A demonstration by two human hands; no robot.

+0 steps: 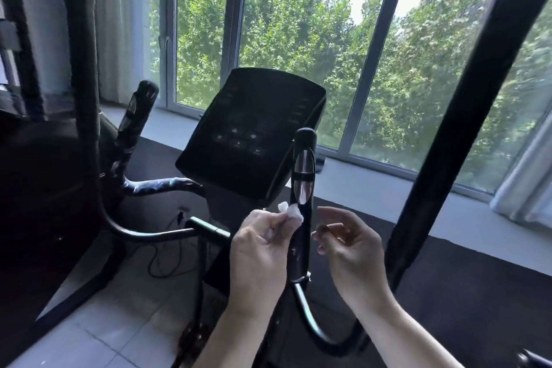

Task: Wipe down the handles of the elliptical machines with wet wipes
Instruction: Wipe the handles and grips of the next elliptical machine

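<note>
Small crumpled white wet wipe (291,211) pinched in left hand (259,251), touching upright black handle with chrome sensor strip (303,188). Right hand (352,251) loosely curled, empty. Risk: tiny wad slipping, missing handle's far side.

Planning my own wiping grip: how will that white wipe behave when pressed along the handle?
The wipe looks crumpled in the left hand, so it is probably floppy and light. It likely moulds round the upright handle rather than sliding stiffly.
</note>
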